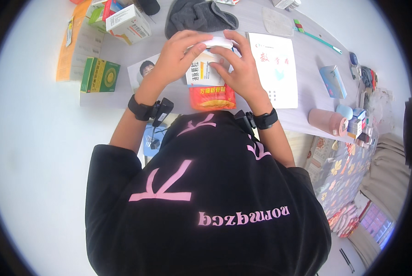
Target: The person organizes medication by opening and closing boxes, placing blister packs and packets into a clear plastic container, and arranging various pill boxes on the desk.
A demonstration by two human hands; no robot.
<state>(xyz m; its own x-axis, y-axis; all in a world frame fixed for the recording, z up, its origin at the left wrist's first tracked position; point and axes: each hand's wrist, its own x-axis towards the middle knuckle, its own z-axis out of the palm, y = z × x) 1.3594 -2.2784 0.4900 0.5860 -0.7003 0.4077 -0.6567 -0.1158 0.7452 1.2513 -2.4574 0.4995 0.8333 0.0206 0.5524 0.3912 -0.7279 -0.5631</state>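
Both hands meet around a white, box-like object (219,42) at the far middle of the table. My left hand (176,57) grips its left end, with the fingers over its top and the thumb in front. My right hand (240,69) closes on its right end with bent fingers. Just below sits a white medicine box (205,69) with dark print and a yellow patch; I cannot tell whether the gripped object is part of it. Nearer me lies a red and orange packet (213,97), partly under the white box.
At left stand a green and yellow box (100,75), an orange carton (77,50) and a white box (128,25). A dark grey cloth (201,18) lies behind my hands. Rightward are a white booklet (275,69), a blue box (333,82) and a pink tumbler (328,122).
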